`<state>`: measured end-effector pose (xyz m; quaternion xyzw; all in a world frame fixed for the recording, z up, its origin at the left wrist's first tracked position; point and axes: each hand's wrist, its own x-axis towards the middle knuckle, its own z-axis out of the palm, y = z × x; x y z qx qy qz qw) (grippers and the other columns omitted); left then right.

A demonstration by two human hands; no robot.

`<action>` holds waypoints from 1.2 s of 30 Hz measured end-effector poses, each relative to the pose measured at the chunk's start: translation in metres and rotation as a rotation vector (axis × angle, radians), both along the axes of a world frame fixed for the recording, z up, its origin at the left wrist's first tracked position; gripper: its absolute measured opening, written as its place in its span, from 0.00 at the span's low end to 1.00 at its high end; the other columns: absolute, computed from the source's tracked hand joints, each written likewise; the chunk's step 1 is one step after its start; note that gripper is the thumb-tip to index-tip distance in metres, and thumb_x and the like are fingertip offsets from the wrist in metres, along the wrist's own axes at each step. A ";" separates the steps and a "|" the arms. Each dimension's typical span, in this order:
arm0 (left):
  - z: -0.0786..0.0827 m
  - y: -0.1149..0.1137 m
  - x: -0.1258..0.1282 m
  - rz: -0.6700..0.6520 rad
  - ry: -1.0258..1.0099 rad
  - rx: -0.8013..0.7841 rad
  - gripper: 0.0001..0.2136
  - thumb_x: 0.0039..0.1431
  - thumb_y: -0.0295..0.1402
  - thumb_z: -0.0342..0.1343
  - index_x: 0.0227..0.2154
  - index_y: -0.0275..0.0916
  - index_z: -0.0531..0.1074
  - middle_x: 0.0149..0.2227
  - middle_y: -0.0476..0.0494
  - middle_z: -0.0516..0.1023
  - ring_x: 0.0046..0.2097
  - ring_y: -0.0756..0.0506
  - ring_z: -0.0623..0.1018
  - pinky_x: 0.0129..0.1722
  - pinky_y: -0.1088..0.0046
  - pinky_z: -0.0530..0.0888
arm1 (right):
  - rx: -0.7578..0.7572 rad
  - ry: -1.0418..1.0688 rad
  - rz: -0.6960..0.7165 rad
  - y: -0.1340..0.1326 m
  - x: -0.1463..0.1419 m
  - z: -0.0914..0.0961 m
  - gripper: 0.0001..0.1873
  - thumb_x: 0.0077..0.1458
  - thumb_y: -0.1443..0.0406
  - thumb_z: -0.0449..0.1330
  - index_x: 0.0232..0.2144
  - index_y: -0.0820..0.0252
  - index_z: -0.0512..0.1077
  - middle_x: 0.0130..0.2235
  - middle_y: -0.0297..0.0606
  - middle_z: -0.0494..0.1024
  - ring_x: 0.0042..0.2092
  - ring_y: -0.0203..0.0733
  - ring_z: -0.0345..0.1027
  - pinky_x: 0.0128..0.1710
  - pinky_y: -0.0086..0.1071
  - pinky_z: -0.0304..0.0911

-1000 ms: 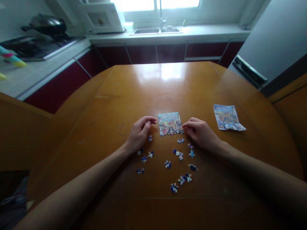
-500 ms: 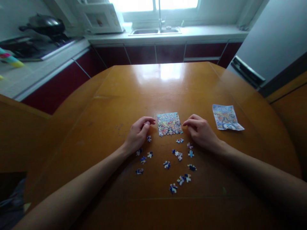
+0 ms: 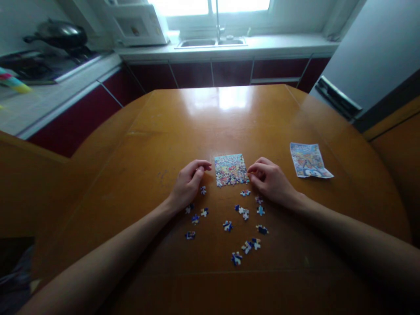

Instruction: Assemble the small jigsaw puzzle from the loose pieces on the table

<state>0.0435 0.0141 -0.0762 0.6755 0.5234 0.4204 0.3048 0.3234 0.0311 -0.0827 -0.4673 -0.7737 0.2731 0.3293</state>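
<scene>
A dark pan (image 3: 62,35) sits on the stove (image 3: 61,70) at left. The double sink (image 3: 197,43) (fitted with a faucet (image 3: 218,30)) lies below the window (image 3: 187,6), right of a white microwave (image 3: 141,25). A refrigerator (image 3: 370,57) stands at right.

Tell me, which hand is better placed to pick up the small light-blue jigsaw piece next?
Probably the right hand: the light-blue jigsaw piece lies on the brown wooden table close below it in view. The left hand is farther off, left of the square, multicoloured, partly built puzzle.
</scene>
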 end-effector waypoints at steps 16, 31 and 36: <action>0.000 0.000 0.000 -0.006 0.001 0.003 0.11 0.68 0.32 0.48 0.43 0.37 0.75 0.40 0.43 0.80 0.44 0.46 0.78 0.47 0.66 0.74 | 0.015 0.053 0.001 0.006 0.002 0.001 0.05 0.57 0.67 0.61 0.30 0.59 0.77 0.34 0.37 0.72 0.32 0.37 0.64 0.33 0.34 0.62; 0.001 -0.002 -0.002 -0.095 0.149 0.082 0.08 0.64 0.30 0.51 0.38 0.39 0.75 0.40 0.42 0.78 0.43 0.44 0.76 0.44 0.64 0.73 | -0.041 0.054 0.013 0.008 0.004 -0.001 0.04 0.57 0.67 0.61 0.31 0.59 0.76 0.34 0.36 0.72 0.32 0.36 0.64 0.32 0.34 0.62; 0.007 -0.006 0.001 -0.246 0.267 0.166 0.09 0.63 0.28 0.52 0.34 0.41 0.77 0.43 0.43 0.77 0.48 0.43 0.74 0.51 0.60 0.71 | -0.071 0.032 0.076 0.006 0.005 0.002 0.03 0.57 0.66 0.61 0.32 0.59 0.75 0.36 0.36 0.72 0.30 0.34 0.63 0.31 0.33 0.62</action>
